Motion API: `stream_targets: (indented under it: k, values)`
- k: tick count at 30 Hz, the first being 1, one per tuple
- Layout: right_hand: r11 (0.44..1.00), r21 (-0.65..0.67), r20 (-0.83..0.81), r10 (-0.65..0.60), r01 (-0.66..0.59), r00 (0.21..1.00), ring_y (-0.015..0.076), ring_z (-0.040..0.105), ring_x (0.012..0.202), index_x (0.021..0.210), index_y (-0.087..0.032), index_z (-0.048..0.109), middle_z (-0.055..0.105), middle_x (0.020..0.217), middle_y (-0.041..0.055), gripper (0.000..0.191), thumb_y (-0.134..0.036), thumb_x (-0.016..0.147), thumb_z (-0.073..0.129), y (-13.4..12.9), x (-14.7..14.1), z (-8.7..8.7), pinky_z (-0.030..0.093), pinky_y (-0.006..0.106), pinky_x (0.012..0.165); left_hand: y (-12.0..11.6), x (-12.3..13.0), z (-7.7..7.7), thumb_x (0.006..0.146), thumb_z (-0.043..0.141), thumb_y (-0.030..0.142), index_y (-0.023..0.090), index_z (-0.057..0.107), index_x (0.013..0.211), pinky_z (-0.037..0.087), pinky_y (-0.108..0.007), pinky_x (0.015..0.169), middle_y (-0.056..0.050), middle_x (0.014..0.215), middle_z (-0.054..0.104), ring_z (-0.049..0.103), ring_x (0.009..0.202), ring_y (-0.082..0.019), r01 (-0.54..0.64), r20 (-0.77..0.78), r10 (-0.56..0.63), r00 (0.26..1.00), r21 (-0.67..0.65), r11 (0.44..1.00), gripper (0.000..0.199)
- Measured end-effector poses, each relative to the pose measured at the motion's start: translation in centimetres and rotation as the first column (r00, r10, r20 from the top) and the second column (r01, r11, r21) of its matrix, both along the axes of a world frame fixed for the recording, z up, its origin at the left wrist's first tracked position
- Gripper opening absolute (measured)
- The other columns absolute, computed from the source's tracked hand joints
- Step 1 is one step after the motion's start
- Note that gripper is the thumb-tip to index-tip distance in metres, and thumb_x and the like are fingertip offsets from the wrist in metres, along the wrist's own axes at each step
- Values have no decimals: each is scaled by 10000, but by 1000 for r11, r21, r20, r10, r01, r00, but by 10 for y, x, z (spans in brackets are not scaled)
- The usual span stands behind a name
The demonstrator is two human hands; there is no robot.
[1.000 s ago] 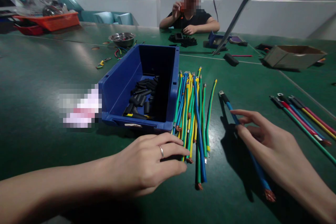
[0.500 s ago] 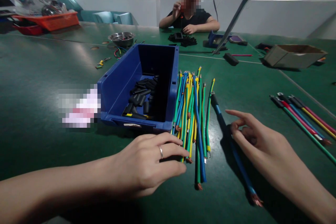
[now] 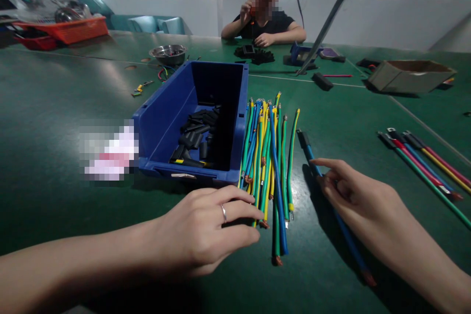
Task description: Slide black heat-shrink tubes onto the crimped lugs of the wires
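Note:
My left hand (image 3: 213, 230) lies with fingers apart, its fingertips at the lower left of a bundle of green, yellow and blue wires (image 3: 267, 157). My right hand (image 3: 353, 191) has its thumb and fingers on a separate blue wire (image 3: 348, 233), which has a black sleeve at its upper end and bare copper at its lower end. That wire runs diagonally to the right of the bundle. Behind my left hand is a blue bin (image 3: 187, 174) with short black sleeves (image 3: 198, 132) inside.
More sleeved wires (image 3: 423, 162) lie at the right. A cardboard box (image 3: 408, 78), a metal bowl (image 3: 168, 54) and a red basket (image 3: 77, 29) stand farther back. A person (image 3: 270, 22) sits across the table. A metal pole (image 3: 331, 17) slants upward at the back.
My right hand has shifted slightly left onto the blue wire and its fingers have closed on it. The wire's lower end has swung a little right. My left hand looks nearly unmoved.

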State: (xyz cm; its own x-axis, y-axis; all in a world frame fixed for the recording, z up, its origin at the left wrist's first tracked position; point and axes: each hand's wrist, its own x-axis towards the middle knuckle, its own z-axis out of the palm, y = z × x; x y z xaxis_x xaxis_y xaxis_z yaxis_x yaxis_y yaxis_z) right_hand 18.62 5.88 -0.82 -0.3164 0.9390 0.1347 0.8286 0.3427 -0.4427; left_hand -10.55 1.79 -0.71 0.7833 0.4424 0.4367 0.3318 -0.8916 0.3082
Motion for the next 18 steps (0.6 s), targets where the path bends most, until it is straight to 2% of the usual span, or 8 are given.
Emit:
stream_targets:
  k: [6, 10, 12, 15, 18]
  values:
    - [998, -28, 146, -52, 57, 988, 201, 649, 706, 1184, -282, 530, 675, 887, 41, 392, -501, 934, 320, 2, 4, 3, 461, 314, 587, 0, 2, 1, 863, 524, 58, 124, 639, 1057, 527, -343, 914, -75, 1153, 678, 581, 1086, -232, -16, 19, 16, 1000, 2, 1000, 235]
    - [995, 12, 310, -95, 96, 946, 233, 635, 598, 1213, -269, 494, 680, 806, 53, 439, -502, 923, 261, 4, 7, 4, 438, 341, 518, 0, 2, 2, 862, 516, 53, 119, 644, 1046, 535, -345, 906, -82, 1141, 683, 589, 1079, -232, -10, 24, 10, 1000, -3, 1000, 234]
    - [994, 31, 370, -107, 103, 923, 249, 648, 611, 1228, -258, 478, 690, 817, 64, 451, -492, 919, 247, 4, 8, 4, 451, 352, 523, -1, 2, 3, 863, 516, 54, 114, 646, 1047, 533, -353, 916, -88, 1147, 681, 586, 1083, -238, -9, 15, 9, 1000, -9, 1000, 233]
    - [994, 68, 383, -107, 88, 917, 266, 677, 662, 1208, -252, 484, 700, 878, 83, 484, -526, 909, 221, 4, 9, 4, 468, 354, 518, -2, 1, 3, 856, 528, 54, 112, 645, 1052, 529, -359, 926, -90, 1164, 674, 581, 1089, -243, -7, 8, 8, 1000, -15, 1000, 235]
    - [989, 117, 416, -129, 88, 900, 261, 665, 621, 1196, -263, 495, 689, 887, 80, 521, -596, 890, 236, 3, 9, 2, 454, 341, 474, -2, 0, 2, 849, 536, 49, 114, 645, 1051, 529, -359, 927, -82, 1172, 671, 578, 1091, -245, -4, 6, 4, 1000, -25, 1000, 239]
